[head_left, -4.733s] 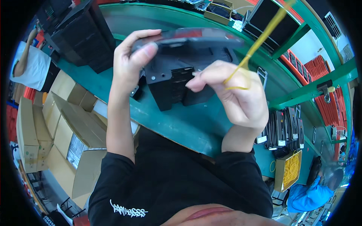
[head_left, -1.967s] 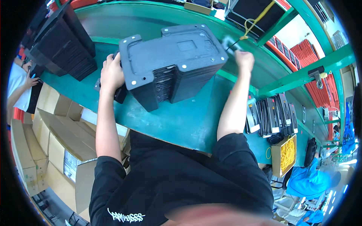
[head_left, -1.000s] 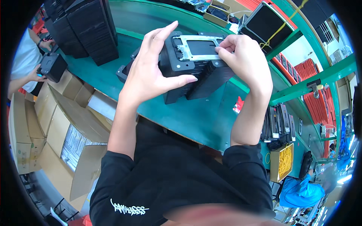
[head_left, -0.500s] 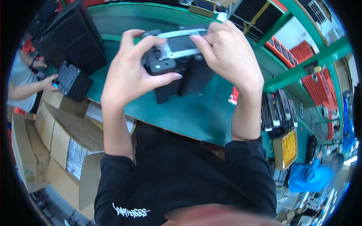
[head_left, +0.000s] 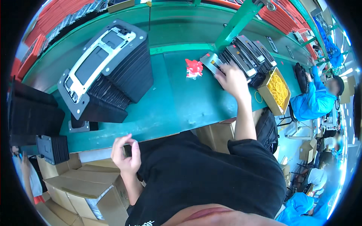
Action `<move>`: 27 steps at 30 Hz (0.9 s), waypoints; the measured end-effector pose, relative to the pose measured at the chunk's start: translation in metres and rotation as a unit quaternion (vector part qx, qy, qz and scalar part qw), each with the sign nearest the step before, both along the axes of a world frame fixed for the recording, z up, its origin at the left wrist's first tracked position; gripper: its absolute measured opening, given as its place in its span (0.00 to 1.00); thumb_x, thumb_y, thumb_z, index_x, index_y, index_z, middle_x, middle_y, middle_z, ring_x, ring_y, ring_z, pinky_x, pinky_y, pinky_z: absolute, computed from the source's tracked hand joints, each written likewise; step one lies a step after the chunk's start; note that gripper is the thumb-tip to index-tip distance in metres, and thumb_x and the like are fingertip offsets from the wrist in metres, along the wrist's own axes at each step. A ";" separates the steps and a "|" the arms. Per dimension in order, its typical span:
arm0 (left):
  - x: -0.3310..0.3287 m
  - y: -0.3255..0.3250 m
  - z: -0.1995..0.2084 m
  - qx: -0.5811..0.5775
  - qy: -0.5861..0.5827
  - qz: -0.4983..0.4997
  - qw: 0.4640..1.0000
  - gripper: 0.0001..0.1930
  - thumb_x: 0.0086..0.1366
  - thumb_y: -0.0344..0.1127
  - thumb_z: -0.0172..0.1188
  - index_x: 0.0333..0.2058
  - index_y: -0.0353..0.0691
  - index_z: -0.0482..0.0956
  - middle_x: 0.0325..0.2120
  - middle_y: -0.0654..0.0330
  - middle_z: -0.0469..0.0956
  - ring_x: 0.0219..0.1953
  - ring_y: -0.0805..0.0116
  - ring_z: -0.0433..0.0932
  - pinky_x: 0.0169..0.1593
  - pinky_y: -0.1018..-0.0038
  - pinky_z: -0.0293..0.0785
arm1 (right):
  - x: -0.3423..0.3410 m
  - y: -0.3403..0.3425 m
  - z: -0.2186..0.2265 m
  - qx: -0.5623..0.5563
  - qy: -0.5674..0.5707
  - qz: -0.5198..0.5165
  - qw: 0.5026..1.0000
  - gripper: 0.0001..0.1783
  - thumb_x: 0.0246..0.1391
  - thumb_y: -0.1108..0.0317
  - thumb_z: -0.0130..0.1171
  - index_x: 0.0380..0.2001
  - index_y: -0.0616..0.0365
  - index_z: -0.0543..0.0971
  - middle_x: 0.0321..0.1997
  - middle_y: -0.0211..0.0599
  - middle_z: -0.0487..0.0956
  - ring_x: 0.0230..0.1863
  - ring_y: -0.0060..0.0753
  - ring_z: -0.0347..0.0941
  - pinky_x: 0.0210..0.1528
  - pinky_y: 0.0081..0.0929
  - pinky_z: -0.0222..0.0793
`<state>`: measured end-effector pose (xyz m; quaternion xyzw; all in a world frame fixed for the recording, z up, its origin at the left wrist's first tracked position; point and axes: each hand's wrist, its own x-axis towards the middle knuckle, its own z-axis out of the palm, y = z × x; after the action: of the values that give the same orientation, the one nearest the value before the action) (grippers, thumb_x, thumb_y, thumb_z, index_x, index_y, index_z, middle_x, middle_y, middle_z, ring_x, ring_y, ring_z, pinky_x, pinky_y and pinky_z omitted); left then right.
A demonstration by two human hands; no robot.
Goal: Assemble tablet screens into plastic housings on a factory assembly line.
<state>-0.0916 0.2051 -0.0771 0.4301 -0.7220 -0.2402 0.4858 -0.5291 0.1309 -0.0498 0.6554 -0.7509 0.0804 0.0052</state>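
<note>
My right hand (head_left: 233, 80) reaches to the far right of the table, its fingers slightly blurred. Thumb and fingers pinch the near end of a thin, flat rectangular panel (head_left: 212, 63), metallic with dark parts, at an angle beside a stack of similar panels (head_left: 241, 58). My left hand (head_left: 127, 153) hovers before the table's front edge, fingers loosely curled and apart, with nothing in it. To the far left stands a tall stack of black plates (head_left: 126, 71). A white frame with openings (head_left: 85, 71) lies on its top.
A red packet (head_left: 194, 68) lies on the green table (head_left: 177, 101). Right of the panels stands a box of yellow rubber bands (head_left: 279, 90). More black stacks (head_left: 52, 148) are at the left, above open cartons (head_left: 79, 184). A green post (head_left: 237, 26) rises at the back; co-workers (head_left: 316, 96) sit at right.
Both hands have left the black stack, where they worked at the white frame. The right has moved right to the panels, the left back toward me. The view has turned right.
</note>
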 end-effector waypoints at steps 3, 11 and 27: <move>-0.020 -0.001 -0.008 0.038 0.093 -0.017 0.995 0.15 0.56 0.18 0.63 0.44 0.32 0.80 0.27 0.55 0.80 0.29 0.65 0.79 0.38 0.72 0.74 | 0.028 0.028 -0.022 -0.203 0.104 0.042 0.973 0.18 0.59 0.64 0.62 0.49 0.63 0.82 0.45 0.55 0.84 0.48 0.56 0.81 0.55 0.44 0.76; -0.059 -0.014 0.002 0.116 0.114 -0.178 0.970 0.27 0.58 0.25 0.68 0.58 0.33 0.75 0.44 0.49 0.80 0.40 0.60 0.82 0.48 0.68 0.77 | 0.076 0.046 0.012 -0.271 -0.182 0.015 0.945 0.20 0.62 0.74 0.56 0.57 0.66 0.78 0.55 0.55 0.82 0.57 0.54 0.80 0.57 0.37 0.76; -0.072 0.000 0.003 0.008 -0.040 -0.132 0.990 0.43 0.52 0.39 0.75 0.68 0.58 0.68 0.59 0.44 0.64 0.58 0.41 0.69 0.60 0.53 0.72 | 0.155 0.065 -0.026 -0.025 -0.797 0.153 0.584 0.23 0.68 0.56 0.57 0.56 0.62 0.73 0.58 0.44 0.77 0.57 0.38 0.76 0.61 0.38 0.74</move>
<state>-0.1634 0.2052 -0.0745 0.3439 -0.7894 -0.2905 0.4173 -0.3736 0.1959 -0.0757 0.4332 -0.3407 0.5889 -0.5911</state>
